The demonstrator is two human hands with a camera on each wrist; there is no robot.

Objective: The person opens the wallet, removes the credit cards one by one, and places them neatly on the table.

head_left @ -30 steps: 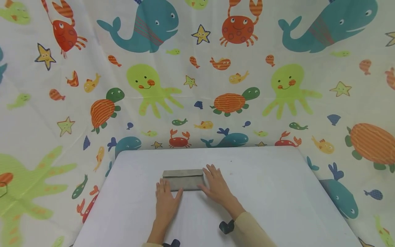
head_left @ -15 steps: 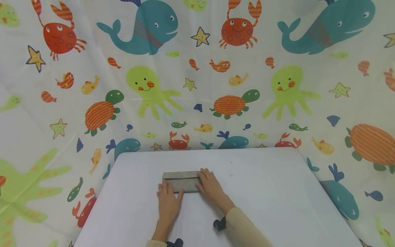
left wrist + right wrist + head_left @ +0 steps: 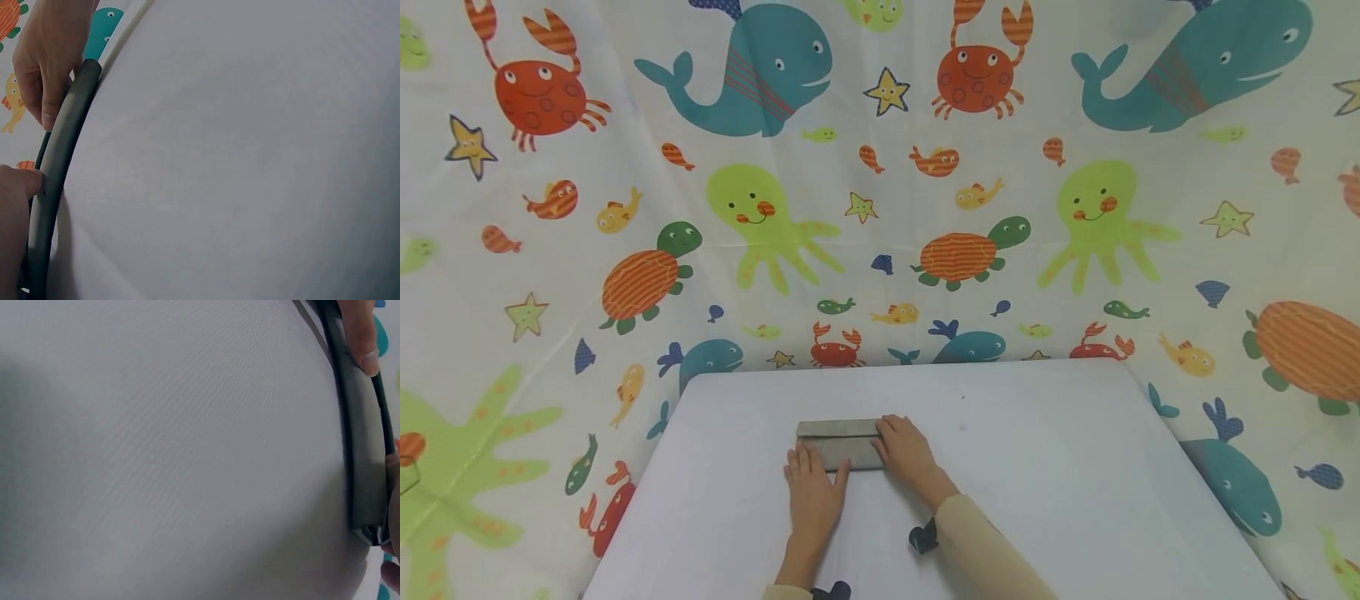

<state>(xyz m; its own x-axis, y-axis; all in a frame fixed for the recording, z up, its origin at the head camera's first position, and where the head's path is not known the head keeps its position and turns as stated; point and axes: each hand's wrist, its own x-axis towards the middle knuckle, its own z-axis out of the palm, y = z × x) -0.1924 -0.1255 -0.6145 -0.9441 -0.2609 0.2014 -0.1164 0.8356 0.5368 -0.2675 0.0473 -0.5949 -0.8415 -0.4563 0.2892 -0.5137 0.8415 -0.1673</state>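
A grey-green, oblong folded case (image 3: pixel 850 453) with a flap along its far side lies on the white table. My left hand (image 3: pixel 815 498) rests at its left end, fingers fairly straight and the thumb at the near edge. At the right end, the curled fingers of my right hand (image 3: pixel 912 460) reach over the flap, with the thumb pinching toward them. In the left wrist view the case (image 3: pixel 62 147) shows a thick rounded near edge, the left thumb pressing on it. The right wrist view shows the end of the case (image 3: pixel 365 456) with a layered, hollow fold.
The white table (image 3: pixel 1037 475) stretches around the case on every side. Behind it hangs a white curtain (image 3: pixel 910 92) printed with sea animals. A dark wrist camera (image 3: pixel 922 537) sits under the right sleeve.
My right hand has slid left over the right end of the case, and its spread fingers have curled in. The left hand stays at the left end.
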